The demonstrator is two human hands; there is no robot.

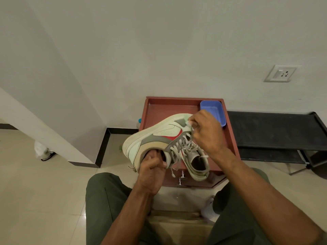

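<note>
A pale green and grey sneaker (pixel 159 135) with a red side mark is held up on its side above a reddish-brown wooden cabinet top (pixel 231 138). My left hand (pixel 153 171) is pushed into the shoe's opening and grips its heel collar. My right hand (pixel 206 130) pinches a small white wipe or cloth against the toe end of the shoe, close to the laces. A second matching sneaker (pixel 198 165) lies on the cabinet top under my right wrist.
A blue plastic tray (pixel 213 110) sits at the cabinet's back right corner. A black bench or rack (pixel 274 131) stands to the right against the wall. My knees in dark green trousers (pixel 104 195) frame the cabinet. A wall socket (pixel 281 73) is up right.
</note>
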